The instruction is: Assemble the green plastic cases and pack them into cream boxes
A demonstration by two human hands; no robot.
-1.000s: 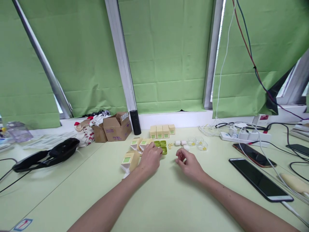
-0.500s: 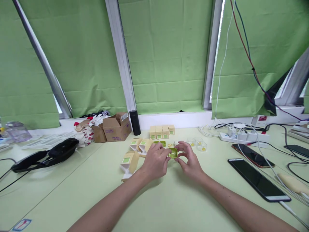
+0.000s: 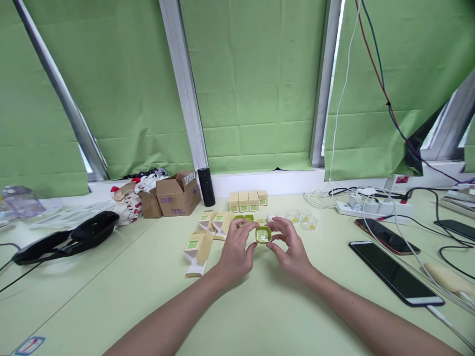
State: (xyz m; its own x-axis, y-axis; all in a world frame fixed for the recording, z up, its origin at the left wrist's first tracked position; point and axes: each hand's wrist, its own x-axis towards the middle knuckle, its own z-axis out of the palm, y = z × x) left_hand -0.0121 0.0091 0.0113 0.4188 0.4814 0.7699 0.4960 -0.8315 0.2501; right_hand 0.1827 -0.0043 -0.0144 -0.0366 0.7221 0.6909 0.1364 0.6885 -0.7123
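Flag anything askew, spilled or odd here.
The green blind on the right hangs askew: its right edge slants away, baring the window frame, while the middle blind hangs straight. No spill shows on the table, and the held green container shows no visible damage.

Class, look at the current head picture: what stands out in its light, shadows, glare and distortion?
Head view: bright slivers edge the blinds; pale sheen shows on the table at left; a soft shadow lies near the left hand; window posts splay toward the top, suggesting a wide lens; the held dish is too small for fine detail.
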